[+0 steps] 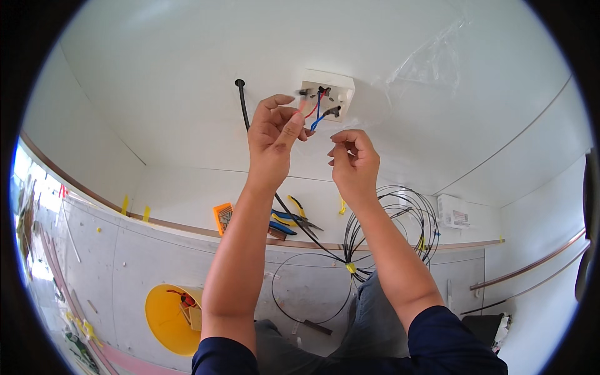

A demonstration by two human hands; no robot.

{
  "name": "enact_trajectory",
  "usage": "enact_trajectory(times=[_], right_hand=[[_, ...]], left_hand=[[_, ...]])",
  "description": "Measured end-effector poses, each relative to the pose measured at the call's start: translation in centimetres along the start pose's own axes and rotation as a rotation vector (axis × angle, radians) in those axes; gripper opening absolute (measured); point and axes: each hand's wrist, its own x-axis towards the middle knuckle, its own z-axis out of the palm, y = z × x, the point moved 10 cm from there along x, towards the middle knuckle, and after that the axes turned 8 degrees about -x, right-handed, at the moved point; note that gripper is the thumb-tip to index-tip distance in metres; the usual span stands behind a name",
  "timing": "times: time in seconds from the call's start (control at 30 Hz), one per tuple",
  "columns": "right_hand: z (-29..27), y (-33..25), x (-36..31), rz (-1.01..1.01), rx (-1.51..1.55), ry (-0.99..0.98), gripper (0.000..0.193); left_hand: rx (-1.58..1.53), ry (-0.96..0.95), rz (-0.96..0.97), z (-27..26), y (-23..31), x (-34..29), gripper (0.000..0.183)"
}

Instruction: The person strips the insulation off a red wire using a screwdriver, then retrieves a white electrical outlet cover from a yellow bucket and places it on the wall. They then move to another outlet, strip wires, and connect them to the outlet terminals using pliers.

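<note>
A white wall-mounted junction box (344, 86) stands open in front of me, with red and blue wires coming out of it. My left hand (272, 134) is closed in a pinch on the red wire (309, 115), just below the box's left side. Beside those fingertips hang the blue wires (317, 119), twisted together near their ends. Lower and to the right, my right hand (355, 164) is apart from the wires, thumb and fingers pinched together. Whatever sits between them, if anything, is too small to make out.
A black cable (244, 106) runs from a hole in the panel behind my left arm. Pliers (299, 220) and an orange box of screws (223, 216) lie on the ledge. Coiled black cable (431, 234) hangs at right; a yellow bucket (164, 325) stands on the floor.
</note>
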Motion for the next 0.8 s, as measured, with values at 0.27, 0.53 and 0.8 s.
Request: enact_trajectory(times=[0.27,0.53,0.8], right_hand=[[1.3,0.9,-0.4,0.114,0.063,-0.096,0.009],[0.2,5.6,-0.6,0.27,-0.129,-0.127,0.022],[-1.8,0.7,-0.3,-0.029,-0.054,0.062,0.013]], left_hand=[[0.101,-0.039,0.057,-2.0,-0.8,-0.7,0.012],[0.399,-0.234,0.094,2.6,-0.8,-2.4,0.017],[0.466,-0.005,-0.019,2.3,-1.5,-1.6,0.011]])
